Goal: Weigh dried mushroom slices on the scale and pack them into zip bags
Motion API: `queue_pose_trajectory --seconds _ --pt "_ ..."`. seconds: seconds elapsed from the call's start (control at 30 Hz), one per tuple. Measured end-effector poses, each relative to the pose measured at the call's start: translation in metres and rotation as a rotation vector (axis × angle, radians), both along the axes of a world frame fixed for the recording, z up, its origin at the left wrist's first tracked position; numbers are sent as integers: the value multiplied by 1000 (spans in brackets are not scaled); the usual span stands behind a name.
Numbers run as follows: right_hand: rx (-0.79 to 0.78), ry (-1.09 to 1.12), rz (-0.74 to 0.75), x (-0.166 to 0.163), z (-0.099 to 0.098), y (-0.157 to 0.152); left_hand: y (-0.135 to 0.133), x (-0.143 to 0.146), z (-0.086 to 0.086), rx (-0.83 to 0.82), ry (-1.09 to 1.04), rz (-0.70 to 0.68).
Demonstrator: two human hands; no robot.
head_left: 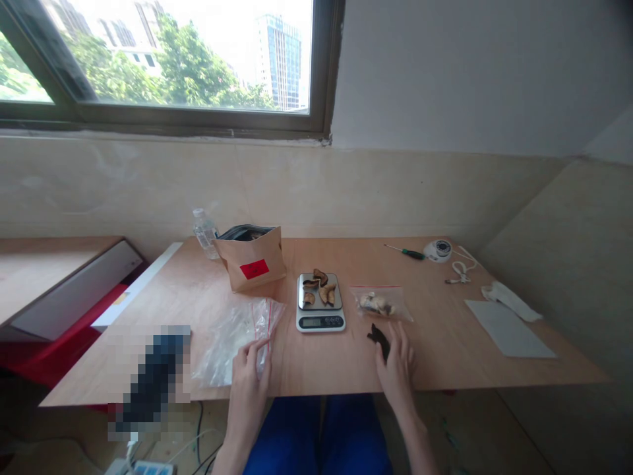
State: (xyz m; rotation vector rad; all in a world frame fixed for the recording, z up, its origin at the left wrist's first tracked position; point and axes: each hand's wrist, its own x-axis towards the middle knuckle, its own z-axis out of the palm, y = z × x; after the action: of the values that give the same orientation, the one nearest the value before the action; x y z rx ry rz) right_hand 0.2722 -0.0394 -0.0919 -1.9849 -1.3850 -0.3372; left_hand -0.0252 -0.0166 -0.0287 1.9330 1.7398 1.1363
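My left hand is at the table's front edge, its fingers bent over the right side of a pile of clear zip bags with red seal lines. Between the thumb and fingers of my right hand is a dark brown dried piece, perhaps mushroom. Several curled brown dried pieces lie on the plate of a kitchen scale between my hands; its display cannot be read. Just beyond my right hand lies a small zip bag with pale dried pieces inside.
A brown paper pouch stands open behind the zip bags, beside a plastic bottle. At the back right are a screwdriver and a white camera with its cable. A white sheet and a crumpled white cloth lie right.
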Motion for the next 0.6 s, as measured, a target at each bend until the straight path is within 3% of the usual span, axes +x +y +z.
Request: queue_pose_trajectory --seconds 0.27,0.6 --pt "-137 -102 -49 -14 -16 -14 18 -3 -24 19 185 43" --pt "-181 -152 -127 -17 -15 -13 27 -5 -29 -67 151 35"
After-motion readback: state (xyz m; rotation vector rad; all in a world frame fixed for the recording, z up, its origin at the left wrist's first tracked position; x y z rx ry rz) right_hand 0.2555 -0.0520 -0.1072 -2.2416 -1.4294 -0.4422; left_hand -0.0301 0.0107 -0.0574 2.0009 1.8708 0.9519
